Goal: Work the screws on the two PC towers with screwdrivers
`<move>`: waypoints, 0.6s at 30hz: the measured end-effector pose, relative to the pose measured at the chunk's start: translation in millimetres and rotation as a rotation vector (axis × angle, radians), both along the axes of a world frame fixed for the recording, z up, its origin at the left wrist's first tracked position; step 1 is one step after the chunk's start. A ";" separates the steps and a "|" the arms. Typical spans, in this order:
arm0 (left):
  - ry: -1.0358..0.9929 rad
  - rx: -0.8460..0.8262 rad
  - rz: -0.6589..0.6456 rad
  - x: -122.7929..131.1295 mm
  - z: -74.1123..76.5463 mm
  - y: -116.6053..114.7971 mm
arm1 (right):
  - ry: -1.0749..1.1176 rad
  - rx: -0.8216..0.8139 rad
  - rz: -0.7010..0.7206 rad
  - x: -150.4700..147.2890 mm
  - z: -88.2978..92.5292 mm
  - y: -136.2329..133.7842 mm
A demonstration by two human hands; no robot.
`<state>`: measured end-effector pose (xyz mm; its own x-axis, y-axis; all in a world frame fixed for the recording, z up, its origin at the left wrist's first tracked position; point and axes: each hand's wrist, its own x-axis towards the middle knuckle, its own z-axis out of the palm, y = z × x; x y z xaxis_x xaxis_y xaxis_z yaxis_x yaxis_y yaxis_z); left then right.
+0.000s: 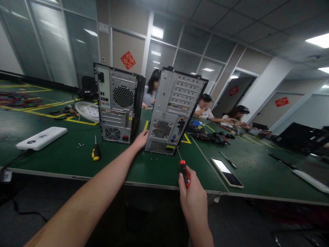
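Note:
Two computer tower cases stand upright on the green table [154, 168], rear panels facing me. My left hand [141, 140] grips the lower left edge of the right, silver tower [174, 109]. My right hand [193, 196] is closed around a red-and-black screwdriver [184, 171], whose shaft points at the lower right corner of that tower's rear panel. The left, black tower [118, 103] stands untouched beside it.
A yellow-handled screwdriver [96, 151] and small screws [80, 145] lie left of the towers, near a white box [41, 138]. A phone [227, 172] and a pen [228, 160] lie at right. Three people sit at the far side. A white fan grille [88, 110] lies behind.

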<state>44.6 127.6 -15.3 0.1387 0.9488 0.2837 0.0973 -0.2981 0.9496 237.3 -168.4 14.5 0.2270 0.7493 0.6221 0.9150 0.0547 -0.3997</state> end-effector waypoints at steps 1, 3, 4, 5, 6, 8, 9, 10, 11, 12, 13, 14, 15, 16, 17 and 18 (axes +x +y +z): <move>0.001 -0.003 0.000 -0.1 0.0 0.1 | 0.015 0.001 0.004 -0.1 0.5 -0.2; 0.003 -0.005 0.006 0.1 0.4 -0.2 | 0.046 -0.001 0.014 -0.7 1.8 -0.5; 0.003 0.001 0.014 0.4 0.8 -0.6 | 0.062 -0.006 0.016 -1.1 2.5 -0.6; 0.004 0.012 0.018 0.9 1.3 -0.9 | 0.078 -0.012 0.014 -1.4 3.0 -0.6; 0.005 0.024 0.021 1.5 1.7 -1.3 | 0.093 -0.018 0.011 -1.8 3.4 -0.6; 0.004 0.037 0.025 2.4 2.2 -1.8 | 0.118 -0.025 0.000 -2.5 3.7 -0.3; 0.002 0.036 0.027 2.7 2.2 -1.8 | 0.127 -0.027 -0.005 -2.9 3.6 -0.2; 0.002 0.031 0.028 2.9 2.0 -1.7 | 0.135 -0.028 -0.009 -3.2 3.6 0.0; 0.002 0.023 0.026 2.8 1.8 -1.5 | 0.144 -0.029 -0.011 -3.7 3.7 0.0; 0.002 0.017 0.023 2.6 1.4 -1.2 | 0.154 -0.033 -0.013 -4.2 3.9 0.1; 0.002 0.015 0.019 2.4 1.1 -0.9 | 0.165 -0.036 -0.015 -4.7 4.3 0.0; 0.003 0.016 0.017 2.1 0.9 -0.7 | 0.178 -0.041 -0.015 -5.4 4.8 0.0; 0.003 0.017 0.017 1.9 0.9 -0.7 | 0.191 -0.044 -0.015 -6.1 5.5 -0.1; 0.003 0.020 0.018 1.7 1.1 -1.0 | 0.204 -0.047 -0.015 -6.6 6.1 -0.3; 0.003 0.021 0.021 1.7 1.5 -1.4 | 0.217 -0.048 -0.013 -7.1 6.7 -0.4; 0.002 0.021 0.023 1.6 2.1 -2.1 | 0.229 -0.048 -0.011 -7.2 7.1 -0.5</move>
